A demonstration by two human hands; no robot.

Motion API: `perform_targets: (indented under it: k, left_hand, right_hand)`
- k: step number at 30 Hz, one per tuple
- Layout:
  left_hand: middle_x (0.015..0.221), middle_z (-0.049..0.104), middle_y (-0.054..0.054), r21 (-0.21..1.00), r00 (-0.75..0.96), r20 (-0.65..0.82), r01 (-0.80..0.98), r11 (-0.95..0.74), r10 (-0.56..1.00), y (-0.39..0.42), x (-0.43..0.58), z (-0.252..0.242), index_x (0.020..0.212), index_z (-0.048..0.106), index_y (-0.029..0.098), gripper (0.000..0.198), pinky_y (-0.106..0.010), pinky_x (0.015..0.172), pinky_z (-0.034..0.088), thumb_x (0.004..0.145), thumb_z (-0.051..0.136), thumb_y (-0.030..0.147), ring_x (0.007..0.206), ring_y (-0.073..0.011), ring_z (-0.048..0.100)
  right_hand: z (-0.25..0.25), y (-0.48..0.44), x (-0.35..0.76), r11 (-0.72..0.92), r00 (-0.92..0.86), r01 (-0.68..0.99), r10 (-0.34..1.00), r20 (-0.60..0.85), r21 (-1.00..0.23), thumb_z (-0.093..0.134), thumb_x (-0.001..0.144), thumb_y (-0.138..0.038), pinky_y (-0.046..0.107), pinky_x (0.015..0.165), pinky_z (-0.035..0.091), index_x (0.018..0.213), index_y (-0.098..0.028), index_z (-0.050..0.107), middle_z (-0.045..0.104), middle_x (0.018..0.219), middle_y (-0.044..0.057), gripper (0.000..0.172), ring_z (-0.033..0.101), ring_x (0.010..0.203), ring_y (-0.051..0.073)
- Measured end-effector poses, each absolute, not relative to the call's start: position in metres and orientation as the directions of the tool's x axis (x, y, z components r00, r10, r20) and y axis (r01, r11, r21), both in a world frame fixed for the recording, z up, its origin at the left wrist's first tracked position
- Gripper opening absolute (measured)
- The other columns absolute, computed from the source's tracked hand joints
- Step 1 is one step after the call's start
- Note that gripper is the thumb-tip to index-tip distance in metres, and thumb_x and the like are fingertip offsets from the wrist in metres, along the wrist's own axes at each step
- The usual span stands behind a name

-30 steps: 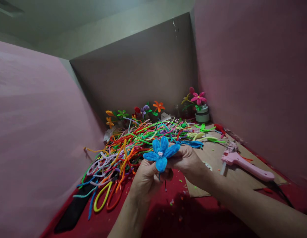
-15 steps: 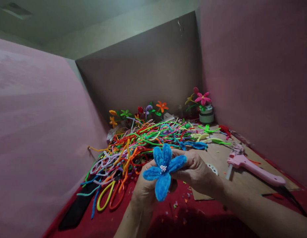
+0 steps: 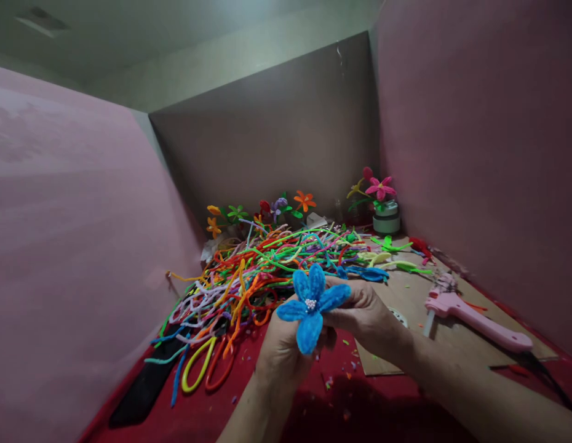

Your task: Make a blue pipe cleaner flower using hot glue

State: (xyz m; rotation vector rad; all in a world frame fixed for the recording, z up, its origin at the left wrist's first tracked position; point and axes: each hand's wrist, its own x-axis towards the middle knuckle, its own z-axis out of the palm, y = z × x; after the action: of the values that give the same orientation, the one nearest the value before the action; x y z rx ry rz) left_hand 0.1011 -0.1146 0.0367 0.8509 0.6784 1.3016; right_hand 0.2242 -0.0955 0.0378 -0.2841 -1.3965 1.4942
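Observation:
A blue pipe-cleaner flower (image 3: 311, 303) with a small white centre is held up over the red table top. My left hand (image 3: 281, 351) is closed round its lower part from below. My right hand (image 3: 366, 314) is closed on it from the right, fingers pinching behind the right petal. The flower's stem is hidden by my fingers.
A big heap of coloured pipe cleaners (image 3: 262, 267) lies just beyond my hands. A pink glue gun (image 3: 475, 320) rests on a cardboard sheet (image 3: 419, 295) to the right. Finished flowers (image 3: 272, 209) and a small pot with a pink flower (image 3: 382, 212) stand at the back. Walls enclose three sides.
Both hands kept hold of the blue flower, which dipped lower and tilted, then came back up a little. The view has shifted slightly.

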Motion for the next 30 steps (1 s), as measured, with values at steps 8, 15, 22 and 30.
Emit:
perform_targets:
  k: [8, 15, 22, 30]
  left_hand:
    - [0.050, 0.055, 0.002, 0.835, 0.209, 0.148, -0.550, -0.009, 0.967, -0.107, 0.103, 0.039, 0.057, 0.059, 0.012, 0.024, -0.022, 0.044, 0.040, 0.056, 0.077, 0.027, 0.044, -0.0081, 0.048]
    - [0.054, 0.059, -0.001, 0.875, 0.235, 0.196, -0.479, -0.061, 0.952, -0.103, 0.097, 0.037, 0.064, 0.061, 0.012, 0.027, -0.022, 0.046, 0.042, 0.058, 0.076, 0.033, 0.047, -0.0108, 0.053]
    - [0.090, 0.062, -0.001, 0.905, -0.007, 0.423, -0.047, -0.423, 0.906, -0.111, 0.081, 0.057, 0.108, 0.055, 0.027, 0.045, -0.026, 0.070, 0.049, 0.067, 0.070, 0.018, 0.079, -0.0141, 0.059]
    - [0.083, 0.056, -0.001, 0.229, 0.194, 0.888, 0.599, -0.768, 0.416, -0.119, 0.074, 0.076, 0.083, 0.063, 0.023, 0.022, -0.025, 0.070, 0.047, 0.070, 0.064, 0.006, 0.079, -0.0127, 0.056]
  right_hand:
    - [0.031, -0.084, 0.223, 0.205, -0.406, -0.500, 0.803, 0.437, -0.841, 0.066, 0.073, -0.033, 0.020, 0.043, 0.046, 0.063, -0.014, 0.067, 0.056, 0.054, -0.001, 0.022, 0.052, 0.044, 0.008]
    - [0.030, -0.084, 0.223, 0.306, -0.363, -0.460, 0.792, 0.491, -0.834, 0.061, 0.078, -0.033, 0.021, 0.043, 0.042, 0.076, -0.016, 0.068, 0.056, 0.054, -0.002, 0.019, 0.050, 0.044, 0.008]
    - [0.035, -0.081, 0.221, 0.251, -0.356, -0.524, 0.804, 0.477, -0.814, 0.065, 0.075, -0.031, 0.031, 0.076, 0.047, 0.094, -0.021, 0.069, 0.066, 0.083, 0.003, 0.022, 0.058, 0.077, 0.014]
    - [0.031, -0.084, 0.218, 0.122, -0.432, -0.582, 0.792, 0.433, -0.804, 0.064, 0.076, -0.026, 0.029, 0.080, 0.046, 0.092, -0.020, 0.069, 0.066, 0.080, 0.002, 0.018, 0.058, 0.075, 0.012]
